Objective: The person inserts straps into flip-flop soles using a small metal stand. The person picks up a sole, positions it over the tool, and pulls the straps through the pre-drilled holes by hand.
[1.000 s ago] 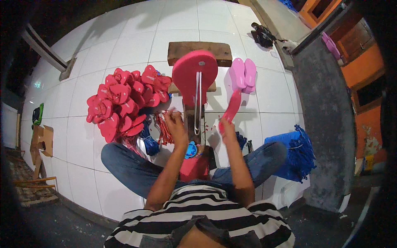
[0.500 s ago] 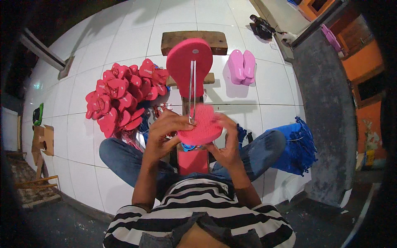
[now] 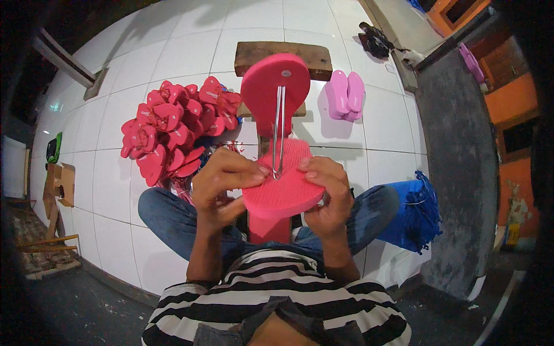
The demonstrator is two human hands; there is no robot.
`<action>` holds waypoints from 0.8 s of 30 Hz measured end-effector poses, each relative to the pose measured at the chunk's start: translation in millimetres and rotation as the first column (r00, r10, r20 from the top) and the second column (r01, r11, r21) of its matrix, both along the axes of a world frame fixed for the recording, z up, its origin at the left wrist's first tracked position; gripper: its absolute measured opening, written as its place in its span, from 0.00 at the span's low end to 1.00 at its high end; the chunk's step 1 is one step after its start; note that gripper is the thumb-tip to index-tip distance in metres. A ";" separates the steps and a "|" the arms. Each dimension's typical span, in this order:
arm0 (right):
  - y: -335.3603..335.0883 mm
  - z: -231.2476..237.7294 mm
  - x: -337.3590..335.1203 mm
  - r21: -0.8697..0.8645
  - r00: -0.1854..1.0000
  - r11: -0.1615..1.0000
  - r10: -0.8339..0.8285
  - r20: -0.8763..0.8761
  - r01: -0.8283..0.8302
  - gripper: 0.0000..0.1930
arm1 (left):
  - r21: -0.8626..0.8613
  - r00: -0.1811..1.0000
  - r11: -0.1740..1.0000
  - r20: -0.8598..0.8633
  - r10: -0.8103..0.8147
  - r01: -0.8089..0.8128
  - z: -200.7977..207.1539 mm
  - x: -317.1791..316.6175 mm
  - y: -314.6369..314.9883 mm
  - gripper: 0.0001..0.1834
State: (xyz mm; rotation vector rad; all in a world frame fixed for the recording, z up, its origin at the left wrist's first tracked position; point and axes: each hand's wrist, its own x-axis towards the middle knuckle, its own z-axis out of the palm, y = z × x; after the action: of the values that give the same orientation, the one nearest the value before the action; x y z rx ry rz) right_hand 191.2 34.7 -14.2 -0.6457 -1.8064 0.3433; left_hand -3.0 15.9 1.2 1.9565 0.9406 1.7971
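Fingertips of the left hand [image 3: 222, 181] are pinched closed on the left edge of a pink sandal sole [image 3: 285, 187], thumb on top, close to the metal prongs [image 3: 278, 135]. The right hand [image 3: 330, 196] is closed on the right edge of the same sole, thumb on the upper face and fingers curled beneath. The sole is held flat, just above the lap, its far part pressed up against the base of the two thin prongs, which run down from a second, upright pink sole [image 3: 274, 86] mounted on a wooden stand [image 3: 314, 57].

No strap is seen on the held sole; whether the prongs already pass through a hole in it cannot be told, since the thumbs crowd that spot. Judged from this, the held sole is placed at the tool but not yet fitted with a strap.

Further out, on the left, a heap of red sandals with straps [image 3: 173, 130] is piled on the white tiled floor [image 3: 115, 75], apparently finished pieces. Loose red straps [image 3: 186, 191] lie near the left knee. On the far right of the stand a pair of lighter pink soles [image 3: 346, 93] lies flat, without straps. On the near right, beside the right knee, a blue fringed bundle [image 3: 412, 214] is set against a grey wall [image 3: 461, 173].
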 end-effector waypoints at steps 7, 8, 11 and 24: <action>-22.2 35.7 -1.8 -0.432 0.990 0.891 -0.112 0.082 0.137 0.24 | -0.509 0.901 0.846 0.425 0.085 0.161 39.0 22.0 -9.3 0.16; -22.3 37.1 -3.2 -0.422 0.988 0.894 -0.127 0.084 0.150 0.24 | -0.540 0.866 0.810 0.493 0.087 0.227 45.2 21.9 -6.6 0.16; -19.6 42.3 -11.8 -0.387 0.981 0.902 -0.169 0.098 0.194 0.25 | -0.475 0.872 0.865 0.480 0.102 0.160 32.6 17.6 -1.3 0.18; 47.0 45.5 -31.9 0.070 0.950 0.962 -0.246 -0.191 0.263 0.21 | 0.031 0.940 0.939 0.038 0.340 -0.341 41.3 30.3 52.6 0.31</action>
State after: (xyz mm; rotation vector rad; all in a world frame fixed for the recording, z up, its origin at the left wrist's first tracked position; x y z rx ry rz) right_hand 159.3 81.7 31.3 -0.7470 -1.5354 0.1352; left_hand 27.3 68.5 42.4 1.8681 1.3115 2.0340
